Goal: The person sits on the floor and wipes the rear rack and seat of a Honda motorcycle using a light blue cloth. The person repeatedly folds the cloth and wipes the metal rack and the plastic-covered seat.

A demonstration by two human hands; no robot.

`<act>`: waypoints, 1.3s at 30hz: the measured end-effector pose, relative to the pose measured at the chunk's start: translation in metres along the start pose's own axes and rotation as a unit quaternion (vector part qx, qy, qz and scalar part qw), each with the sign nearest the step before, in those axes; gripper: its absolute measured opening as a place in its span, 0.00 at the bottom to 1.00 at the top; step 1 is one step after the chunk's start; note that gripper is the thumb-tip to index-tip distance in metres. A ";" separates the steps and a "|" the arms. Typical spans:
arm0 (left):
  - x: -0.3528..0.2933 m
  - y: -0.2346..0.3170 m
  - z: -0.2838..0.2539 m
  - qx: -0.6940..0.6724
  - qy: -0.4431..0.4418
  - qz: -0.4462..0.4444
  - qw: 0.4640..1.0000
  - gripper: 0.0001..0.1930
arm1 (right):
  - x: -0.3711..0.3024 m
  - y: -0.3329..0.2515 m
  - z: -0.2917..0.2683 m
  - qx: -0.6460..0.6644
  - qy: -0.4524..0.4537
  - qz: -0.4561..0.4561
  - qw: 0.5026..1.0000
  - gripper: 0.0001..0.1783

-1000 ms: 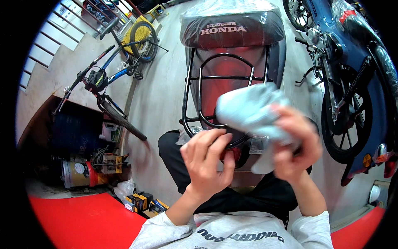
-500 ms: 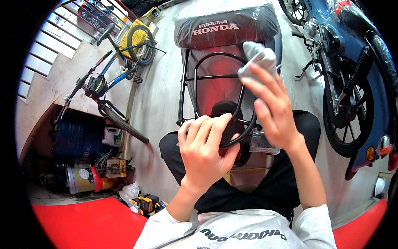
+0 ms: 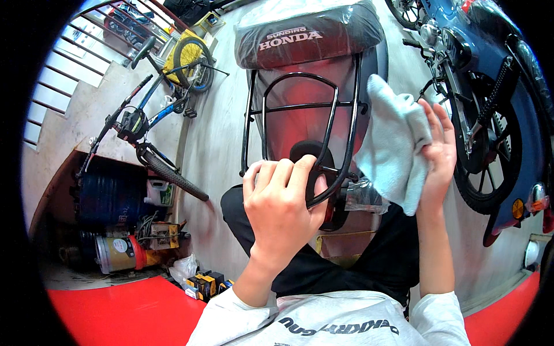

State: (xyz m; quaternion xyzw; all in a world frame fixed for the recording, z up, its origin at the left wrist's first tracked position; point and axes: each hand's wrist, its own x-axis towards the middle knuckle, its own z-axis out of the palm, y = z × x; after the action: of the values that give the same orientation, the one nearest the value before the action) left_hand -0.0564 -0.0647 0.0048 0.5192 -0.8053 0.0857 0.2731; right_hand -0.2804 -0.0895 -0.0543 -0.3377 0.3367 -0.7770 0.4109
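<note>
In front of me stands the tail of a motorcycle with a black tubular luggage rack (image 3: 249, 135). My left hand (image 3: 280, 202) curls its fingers over the rack's near end, the thumb beside the curved bar. My right hand (image 3: 438, 153) is raised right of the rack, holding a pale blue cloth (image 3: 395, 141) that hangs loosely spread from it. Part of the grip is hidden behind the cloth. The seat (image 3: 309, 43) is wrapped in clear plastic. Below the rack, a dark rounded part (image 3: 314, 151) shows, and a small clear plastic wrapping (image 3: 367, 196) is beside it.
A blue motorcycle (image 3: 485, 132) stands close on the right. To the left a bicycle (image 3: 153, 124) leans by the stair wall, above a bucket (image 3: 118, 254) and small boxes (image 3: 208, 284). Red surfaces (image 3: 127, 311) flank me.
My right hand has moved right, away from the rack, and the bunched cloth has opened out and hangs down. The left hand stays at the rack's end. The view has shifted slightly.
</note>
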 end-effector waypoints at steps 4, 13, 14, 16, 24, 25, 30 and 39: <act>-0.002 0.000 0.000 0.004 -0.011 -0.016 1.000 0.12 | 0.004 -0.001 -0.026 0.190 0.011 0.223 0.956 0.32; -0.003 -0.001 0.001 -0.002 -0.008 -0.015 1.000 0.12 | -0.010 0.016 -0.035 0.026 0.094 0.275 0.956 0.23; -0.005 -0.002 0.001 -0.004 -0.008 -0.016 1.000 0.13 | -0.012 0.012 -0.032 -0.024 0.084 0.260 0.962 0.22; -0.007 -0.001 0.002 -0.011 -0.005 -0.014 1.000 0.13 | -0.016 0.002 -0.030 -0.127 0.064 0.223 0.964 0.20; -0.006 0.003 0.000 -0.008 -0.003 -0.025 1.000 0.14 | 0.015 -0.010 -0.036 -0.236 0.141 0.055 0.960 0.21; -0.005 0.003 0.000 -0.007 -0.004 -0.026 1.000 0.14 | 0.014 -0.006 -0.029 -0.255 0.127 0.033 0.958 0.22; -0.005 0.003 0.001 -0.007 -0.009 -0.022 1.000 0.14 | 0.004 0.063 0.011 -0.408 -0.198 -0.112 0.884 0.40; -0.006 0.003 0.005 0.004 0.022 -0.030 0.999 0.13 | 0.069 0.102 -0.012 -0.505 -0.270 -0.281 0.770 0.54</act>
State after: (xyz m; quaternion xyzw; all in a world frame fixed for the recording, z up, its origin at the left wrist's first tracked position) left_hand -0.0592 -0.0611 -0.0023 0.5424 -0.7827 0.0915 0.2912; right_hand -0.2781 -0.1909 -0.1258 -0.7720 0.4458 -0.4527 0.0181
